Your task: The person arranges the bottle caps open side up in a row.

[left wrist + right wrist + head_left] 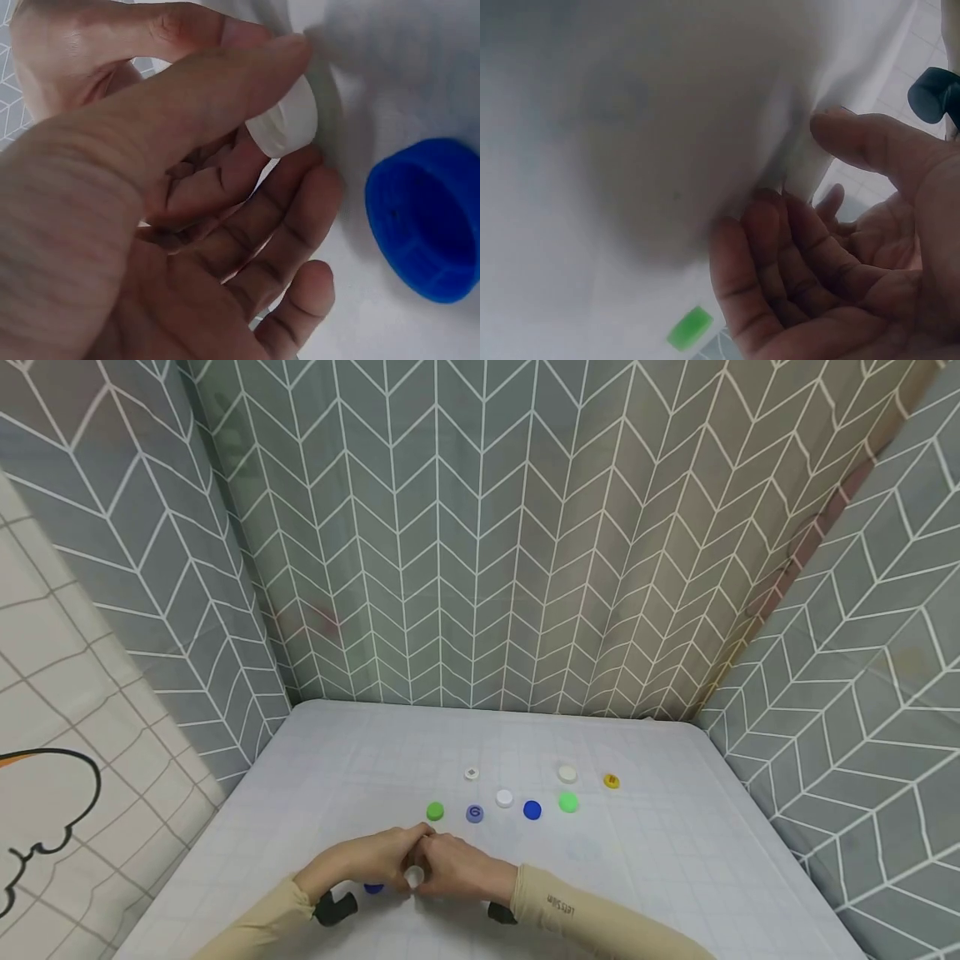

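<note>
In front of the person, a white bottle cap [298, 120] is held where both hands meet, close over the table. My left hand [378, 858] pinches it, its thumb across the near side in the left wrist view and the other fingers curled below. Facing it, my right hand [463, 867] has thumb and fingertips around the same pale piece [804, 166], blurred in the right wrist view. Beside the left hand, a blue cap [424, 221] lies with its hollow side showing; the left hand partly covers it in the head view.
Beyond the hands lie a green cap [435, 811], a pale blue cap [475, 813], a dark blue cap [532, 810], a bright green cap [568, 802], a yellow cap [612, 781] and several white caps [504, 798]. Patterned curtains [480, 543] enclose the white-covered table [675, 860].
</note>
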Motion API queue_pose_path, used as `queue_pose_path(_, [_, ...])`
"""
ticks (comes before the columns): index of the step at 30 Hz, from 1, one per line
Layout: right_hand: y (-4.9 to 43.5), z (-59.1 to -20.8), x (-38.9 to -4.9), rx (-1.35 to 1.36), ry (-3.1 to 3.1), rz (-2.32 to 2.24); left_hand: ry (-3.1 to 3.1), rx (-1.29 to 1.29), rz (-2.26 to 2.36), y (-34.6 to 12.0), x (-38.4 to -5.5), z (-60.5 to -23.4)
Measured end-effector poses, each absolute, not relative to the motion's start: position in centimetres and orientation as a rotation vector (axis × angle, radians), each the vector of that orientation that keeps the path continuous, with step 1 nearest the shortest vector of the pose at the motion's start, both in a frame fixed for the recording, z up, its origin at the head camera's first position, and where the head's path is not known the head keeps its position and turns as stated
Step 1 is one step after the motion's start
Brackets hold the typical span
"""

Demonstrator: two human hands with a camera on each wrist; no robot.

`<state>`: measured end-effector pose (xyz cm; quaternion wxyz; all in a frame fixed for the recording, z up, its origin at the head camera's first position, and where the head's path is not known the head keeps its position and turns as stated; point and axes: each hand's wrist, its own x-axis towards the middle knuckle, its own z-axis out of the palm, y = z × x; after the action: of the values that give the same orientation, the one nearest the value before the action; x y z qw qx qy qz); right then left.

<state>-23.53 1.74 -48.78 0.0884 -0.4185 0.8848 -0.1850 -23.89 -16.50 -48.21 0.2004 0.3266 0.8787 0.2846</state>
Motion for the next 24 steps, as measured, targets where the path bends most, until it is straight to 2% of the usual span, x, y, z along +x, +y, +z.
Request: queue_pose_path(24, [1.25, -49.39, -23.18, -1.275, 2.598, -0.585, 2.404, 0.86, 0.723, -16.81, -23.27, -47.61])
